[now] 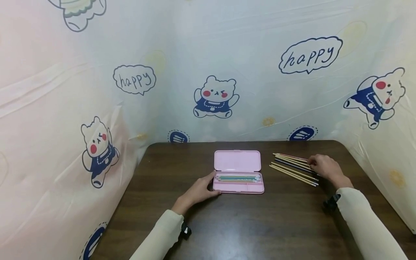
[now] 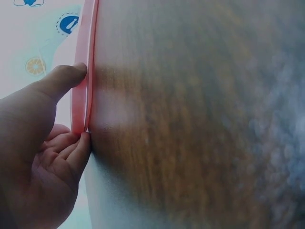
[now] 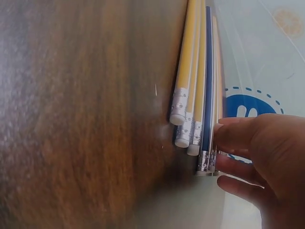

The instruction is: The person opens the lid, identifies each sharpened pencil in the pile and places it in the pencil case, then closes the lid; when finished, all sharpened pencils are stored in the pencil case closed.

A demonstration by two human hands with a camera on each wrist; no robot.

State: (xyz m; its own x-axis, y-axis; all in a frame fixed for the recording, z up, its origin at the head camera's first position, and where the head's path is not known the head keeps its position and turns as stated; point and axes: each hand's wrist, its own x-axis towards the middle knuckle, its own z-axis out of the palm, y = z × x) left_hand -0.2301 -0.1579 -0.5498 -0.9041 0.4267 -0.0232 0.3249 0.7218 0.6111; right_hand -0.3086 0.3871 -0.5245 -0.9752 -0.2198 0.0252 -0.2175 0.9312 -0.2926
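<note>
A pink pencil case point(image 1: 237, 161) lies with its lid folded back on the table. Several pencils point(image 1: 238, 178), some teal, lie in its long compartment. My left hand point(image 1: 199, 189) holds the case's left end, thumb on the near edge and fingers round the corner; the left wrist view shows this close up. To the right, yellow pencils point(image 1: 290, 174), a dark blue pencil point(image 3: 208, 86) and a reddish one lie in a loose fan. At their eraser ends, my right hand point(image 1: 326, 169) pinches a pencil on the far side; its fingertips partly hide which one.
The dark wooden table point(image 1: 266, 224) bears the case and the loose pencils. Behind it and at the sides hangs a pale curtain point(image 1: 260, 94) with printed bears, close to the table's back edge. A smaller compartment lies along the case's near side.
</note>
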